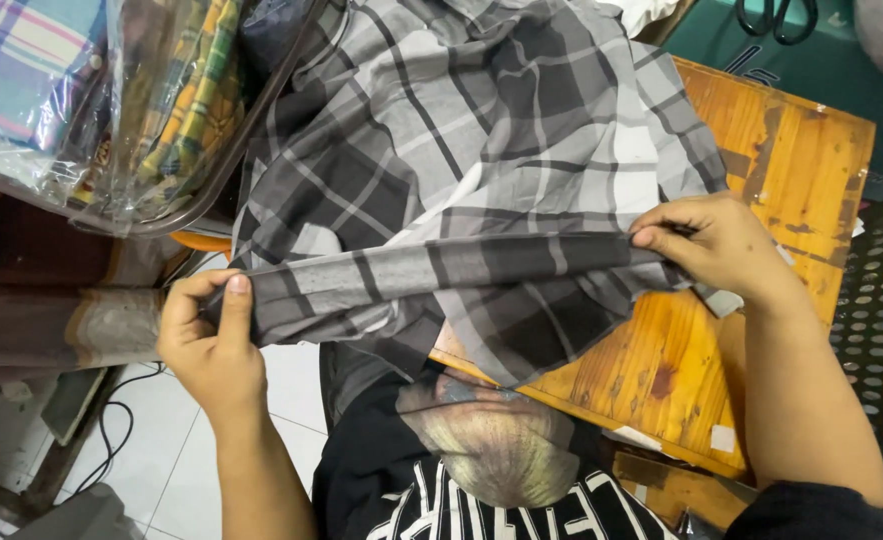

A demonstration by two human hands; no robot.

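Nearest the camera is the person's black shirt (pixel 481 500) with white lettering, soft and creased over the lap. Above it, the left hand (pixel 209 345) is closed in a pinch on one end of a folded edge of the grey plaid cloth (pixel 461 150), thumb laid flat on top; the right hand (pixel 716 245) is closed the same way on the other end, fingers curled over the fold. Between them the edge runs taut as a flat band, woven in dark and light grey checks with thin black lines. The rest of the cloth spreads loose and rumpled beyond the hands, draped over a wooden board (pixel 791 170), orange-brown, grained, stained, with straight edges and a squared corner. Below left lies pale tiled floor (pixel 281 400) with a black cable (pixel 111 440) curling over it. At far left, folded checked fabrics sit in glossy clear plastic bags (pixel 81 100), crinkled and reflective. At the far top right, black scissors (pixel 776 18) lie on a green surface (pixel 841 70). A perforated dark metal panel (pixel 876 300) stands at the right edge.
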